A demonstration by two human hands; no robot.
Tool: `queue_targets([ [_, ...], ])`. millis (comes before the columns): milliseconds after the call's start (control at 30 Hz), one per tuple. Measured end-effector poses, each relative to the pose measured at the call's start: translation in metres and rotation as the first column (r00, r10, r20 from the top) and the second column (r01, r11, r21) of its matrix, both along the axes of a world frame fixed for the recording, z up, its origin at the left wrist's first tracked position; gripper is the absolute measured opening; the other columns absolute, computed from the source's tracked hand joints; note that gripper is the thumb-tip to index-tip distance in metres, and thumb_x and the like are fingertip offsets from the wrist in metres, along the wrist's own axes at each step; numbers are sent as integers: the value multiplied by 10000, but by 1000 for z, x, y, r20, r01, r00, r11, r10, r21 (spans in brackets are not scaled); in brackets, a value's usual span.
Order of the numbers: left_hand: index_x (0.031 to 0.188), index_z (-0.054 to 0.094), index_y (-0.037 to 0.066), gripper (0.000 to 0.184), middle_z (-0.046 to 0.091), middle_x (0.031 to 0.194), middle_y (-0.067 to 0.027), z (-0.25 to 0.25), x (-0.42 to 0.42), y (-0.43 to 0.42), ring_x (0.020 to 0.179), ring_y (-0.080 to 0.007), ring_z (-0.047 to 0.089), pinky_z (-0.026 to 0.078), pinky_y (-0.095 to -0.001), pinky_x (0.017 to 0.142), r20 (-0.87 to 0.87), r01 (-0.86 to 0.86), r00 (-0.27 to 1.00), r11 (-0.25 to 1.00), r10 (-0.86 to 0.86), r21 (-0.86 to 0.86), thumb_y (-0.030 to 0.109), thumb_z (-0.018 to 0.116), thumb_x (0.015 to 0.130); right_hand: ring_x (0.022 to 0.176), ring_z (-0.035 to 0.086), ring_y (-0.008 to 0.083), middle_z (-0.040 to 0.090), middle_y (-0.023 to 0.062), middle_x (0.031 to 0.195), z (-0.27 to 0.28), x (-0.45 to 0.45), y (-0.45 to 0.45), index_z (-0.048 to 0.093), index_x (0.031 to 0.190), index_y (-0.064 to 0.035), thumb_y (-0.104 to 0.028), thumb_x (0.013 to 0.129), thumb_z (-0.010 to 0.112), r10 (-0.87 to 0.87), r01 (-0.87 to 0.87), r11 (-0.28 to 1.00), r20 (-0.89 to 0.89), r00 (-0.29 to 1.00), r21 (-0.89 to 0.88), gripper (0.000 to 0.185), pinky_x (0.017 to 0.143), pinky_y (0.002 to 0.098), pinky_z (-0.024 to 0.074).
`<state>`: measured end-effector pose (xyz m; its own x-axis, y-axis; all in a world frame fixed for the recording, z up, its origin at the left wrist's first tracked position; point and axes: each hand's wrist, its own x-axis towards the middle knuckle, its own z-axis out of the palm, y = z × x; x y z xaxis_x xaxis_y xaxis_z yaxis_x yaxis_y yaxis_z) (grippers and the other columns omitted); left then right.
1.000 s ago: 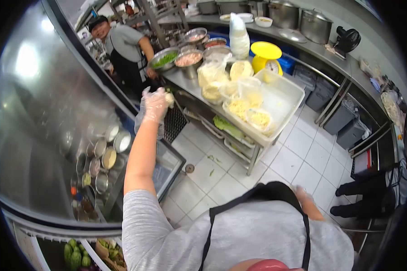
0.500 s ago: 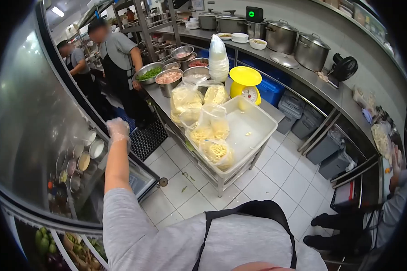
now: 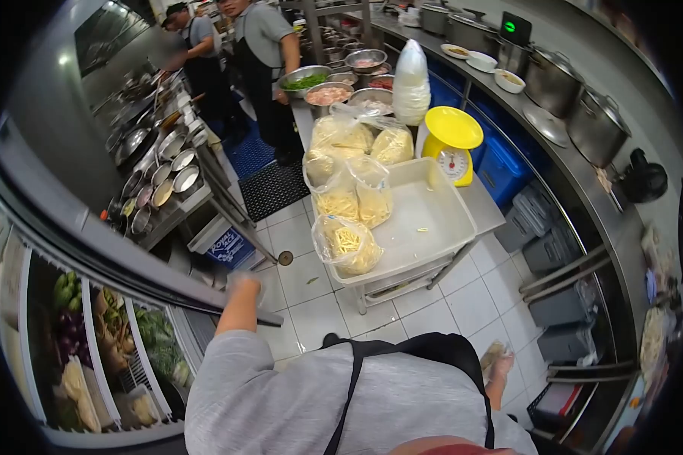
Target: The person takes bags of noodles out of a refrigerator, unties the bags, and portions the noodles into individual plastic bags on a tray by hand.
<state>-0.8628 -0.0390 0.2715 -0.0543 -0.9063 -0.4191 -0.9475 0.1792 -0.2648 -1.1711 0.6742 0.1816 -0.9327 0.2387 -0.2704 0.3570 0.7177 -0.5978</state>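
Note:
My gloved left hand (image 3: 244, 285) is at the edge of the large glass-and-metal door (image 3: 121, 246), left of the table; motion smears its fingers. My gloved right hand (image 3: 501, 365) is low at my right side, closed around a small pale brownish item (image 3: 492, 354) that I cannot make out. Ahead, a white plastic tub (image 3: 463, 220) stands on the steel table (image 3: 484, 215). Clear bags of pale yellow strips (image 3: 347, 244) lie at its left side. Behind the tub are a yellow scale (image 3: 453, 129) and a stack of white containers (image 3: 412, 95).
Two people (image 3: 269, 45) (image 3: 197, 45) stand beyond the table. Shelves of vegetables (image 3: 159, 345) are at the lower left. Metal bowls (image 3: 328, 95) sit at the table's far end. Pots (image 3: 555, 76) line the right counter (image 3: 501, 76). A bucket (image 3: 228, 243) is behind the door.
The door has swung wider toward me, showing more vegetable shelves. My left hand has come back and lower with it. The right hand has come into view, and my view has turned.

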Motion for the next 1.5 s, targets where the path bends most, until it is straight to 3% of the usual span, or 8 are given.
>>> queue_targets([
  [167, 1134, 583, 134, 405, 535, 1205, -102, -6, 81, 95, 1090, -265, 527, 434, -385, 890, 271, 133, 927, 903, -259, 409, 246, 604, 746, 906, 567, 241, 562, 175, 1048, 60, -74, -48, 446, 1197, 31, -292, 837, 580, -466, 41, 728, -450, 762, -684, 502, 801, 365, 472],
  [300, 1054, 634, 129, 346, 572, 1143, -130, 24, 125, 128, 1059, -294, 540, 433, -428, 874, 126, 154, 967, 900, -223, 408, 286, 611, 747, 892, 555, 230, 564, 171, 1052, 121, -138, -74, 482, 1180, 17, -339, 832, 579, -259, 248, 960, -735, 627, -127, 507, 788, 346, 445],
  [533, 820, 664, 63, 246, 651, 825, -119, -75, 161, 93, 698, -270, 604, 466, -375, 629, -405, 55, 907, 923, 113, 382, 281, 621, 714, 836, 551, 146, 571, 71, 969, 299, -128, -211, 483, 1193, -23, -305, 851, 579, -354, -324, 694, -696, 624, -643, 453, 722, 284, 453],
  [600, 876, 649, 55, 366, 623, 765, -48, -47, 135, 72, 649, -166, 570, 457, -332, 582, -826, -105, 247, 861, 507, 497, 402, 574, 791, 785, 541, 104, 573, 37, 951, 315, -127, -248, 490, 1187, -44, -305, 849, 591, -321, -399, 593, -660, 679, -699, 438, 674, 251, 441],
  [833, 1155, 466, 30, 485, 546, 1045, -71, 188, -21, 63, 919, -154, 528, 433, -283, 812, -935, 97, -311, 984, 171, 148, 275, 658, 783, 696, 471, 51, 553, -13, 919, 333, -125, -348, 462, 1227, -66, -265, 848, 605, -38, -594, 259, -622, 782, -762, 452, 609, 189, 384],
  [1167, 1214, 453, 85, 632, 535, 1069, -74, 277, -210, 186, 990, -228, 531, 420, -355, 876, -811, 658, 97, 648, -577, -383, 276, 741, 685, 766, 504, 70, 553, 36, 1035, 349, -149, -385, 410, 1240, -27, -207, 878, 560, 414, -361, -119, -376, 829, -925, 431, 646, 213, 426],
  [1333, 1181, 492, 65, 618, 515, 1126, -167, 284, -304, 214, 1045, -281, 501, 389, -387, 907, -635, 424, -162, 528, -755, -736, 403, 695, 704, 908, 510, 96, 515, 24, 1071, 335, -197, -389, 403, 1251, -33, -150, 836, 597, 749, -633, -144, -502, 432, -760, 472, 790, 252, 432],
  [1500, 1128, 499, 29, 464, 555, 1049, -143, 248, -358, 212, 948, -238, 524, 409, -348, 850, -873, 607, 14, 697, -488, -381, 325, 624, 793, 885, 493, 92, 517, 22, 1018, 337, -211, -404, 453, 1168, -33, -144, 815, 625, 789, -651, -302, -566, 240, -697, 408, 791, 251, 418],
])
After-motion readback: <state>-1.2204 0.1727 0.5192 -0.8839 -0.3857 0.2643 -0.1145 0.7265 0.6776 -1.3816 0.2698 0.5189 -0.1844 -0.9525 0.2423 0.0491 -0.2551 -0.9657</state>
